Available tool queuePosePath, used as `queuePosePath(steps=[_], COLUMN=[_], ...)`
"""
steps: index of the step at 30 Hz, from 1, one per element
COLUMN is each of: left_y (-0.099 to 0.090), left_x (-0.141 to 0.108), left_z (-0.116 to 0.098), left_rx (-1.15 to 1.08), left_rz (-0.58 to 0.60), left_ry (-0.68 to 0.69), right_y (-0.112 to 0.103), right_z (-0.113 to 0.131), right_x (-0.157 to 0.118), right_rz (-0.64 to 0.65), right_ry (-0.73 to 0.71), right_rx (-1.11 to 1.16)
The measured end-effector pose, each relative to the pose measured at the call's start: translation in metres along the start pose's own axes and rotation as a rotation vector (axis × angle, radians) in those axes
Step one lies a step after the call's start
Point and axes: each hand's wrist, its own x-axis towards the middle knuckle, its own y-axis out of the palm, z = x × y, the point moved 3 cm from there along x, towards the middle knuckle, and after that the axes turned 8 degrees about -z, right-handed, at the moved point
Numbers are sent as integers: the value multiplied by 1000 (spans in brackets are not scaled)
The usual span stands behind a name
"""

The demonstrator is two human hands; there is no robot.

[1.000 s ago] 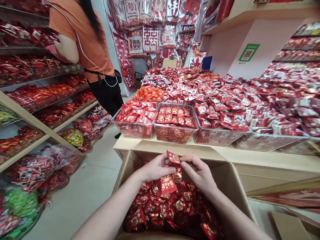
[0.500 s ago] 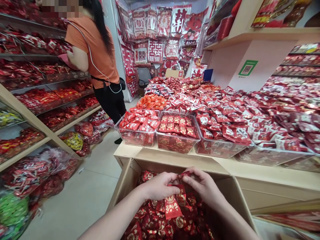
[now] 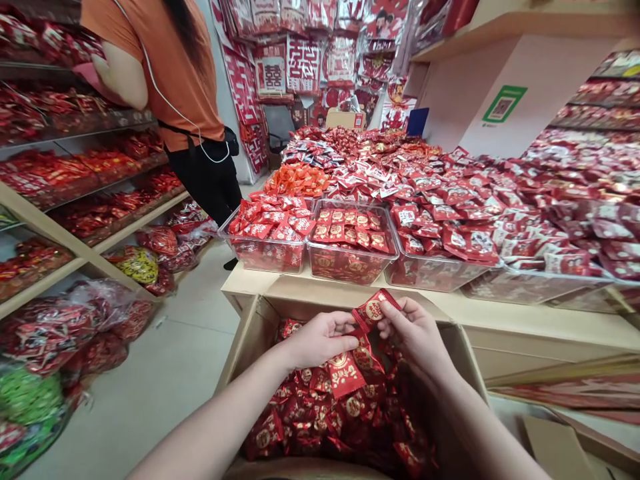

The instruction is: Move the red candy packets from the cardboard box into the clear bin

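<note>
Two bare hands work over an open cardboard box [image 3: 250,347] at the near edge, low in front of the counter [image 3: 500,320].

Left hand [image 3: 320,340]: grip closed on a small stack of red packets [image 3: 350,367], fingers curled round them; exact count in the stack cannot be told, at least two show.

Right hand [image 3: 415,333]: thumb and fingertips pinched on one red packet [image 3: 373,309], held tilted just above the left hand's stack and touching it.

The single packet: small, flat, glossy red foil, with a round gold-and-white emblem on its face. The box below is filled with many more of the same, too many to count.

On the counter just beyond the box, three clear plastic bins at the near edge: left bin [image 3: 265,250], middle bin [image 3: 350,257], right bin [image 3: 435,270], each full of red packets. Farther back, heaps of red sweets cover the counter.

Far left, one other person in an orange shirt [image 3: 165,60] stands at the wall shelves [image 3: 75,193].
</note>
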Motion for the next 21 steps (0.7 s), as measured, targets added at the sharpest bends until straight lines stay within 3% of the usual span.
queuePosePath(steps=[4,9,12,15,18,21], left_y=[-6,-6,-5,-5,-5,-5], left_x=[0,-2,-3,-4,-4,-5], left_z=[8,13,16,19,20,20], left_rx=[100,186,226,265,331,357], left_rz=[-85,-58,-52,-59,-81,-94], left_ry=[-33,-25,-35,-45,-50,-58], right_y=[4,35,62,82,93,98], right_z=[30,76,75,63,57,58], right_x=[22,77,106,123,126,122], right_rz=[-31,-69,45,215,357,414], right_ry=[-215,-530,-519,-408,-355,-406], right_rx=[-16,-408,-647,-710,-699,-785])
